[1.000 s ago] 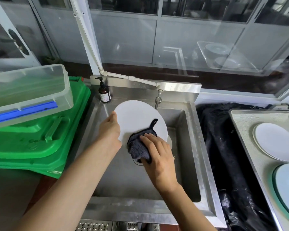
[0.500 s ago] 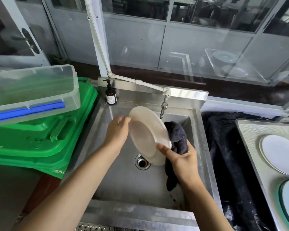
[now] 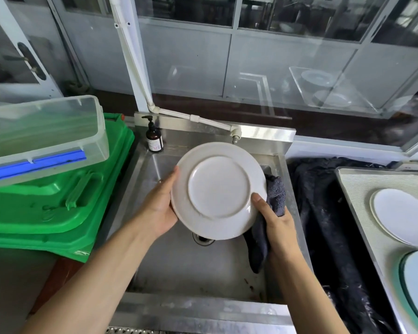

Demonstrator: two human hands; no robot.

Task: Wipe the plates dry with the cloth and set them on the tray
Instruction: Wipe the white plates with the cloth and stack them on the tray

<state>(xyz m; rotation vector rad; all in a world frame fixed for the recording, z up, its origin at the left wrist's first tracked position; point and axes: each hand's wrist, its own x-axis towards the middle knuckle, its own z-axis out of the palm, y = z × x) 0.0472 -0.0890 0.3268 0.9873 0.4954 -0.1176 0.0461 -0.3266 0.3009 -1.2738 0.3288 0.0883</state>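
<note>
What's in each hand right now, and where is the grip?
Left hand holds the plate by its left rim. Right hand grips the right rim, thumb on the underside, with the cloth bunched behind it.

White plate (image 3: 218, 189) underside-up over sink (image 3: 179, 266), both hands gripping rim, right hand (image 3: 276, 222) holding cloth (image 3: 273, 196)
</note>
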